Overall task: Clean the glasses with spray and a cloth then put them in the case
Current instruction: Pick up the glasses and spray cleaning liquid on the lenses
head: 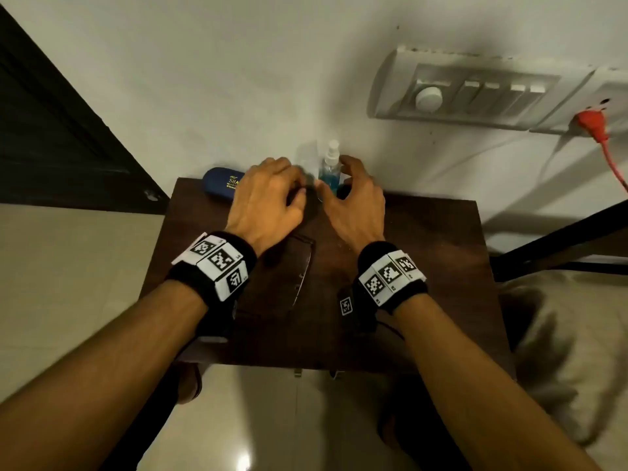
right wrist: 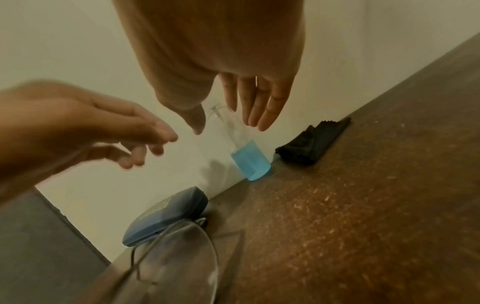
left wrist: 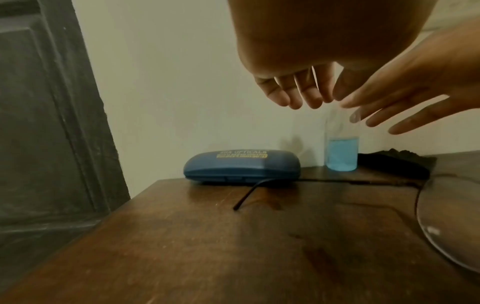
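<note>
While both hands hover open, spray bottle (head: 330, 168) stands upright, nozzle up.

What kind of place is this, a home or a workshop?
Probably a room in a home: a small wooden table stands against a painted wall, under a switch panel with an orange plug, beside a dark door.

The light is dim and warm. Soft shadows fall on the wall (head: 210, 79), and a small glare spot shines on the floor (head: 243, 462). Both wrist views are blurred, and straight lines bend near the edges of all pictures.
</note>
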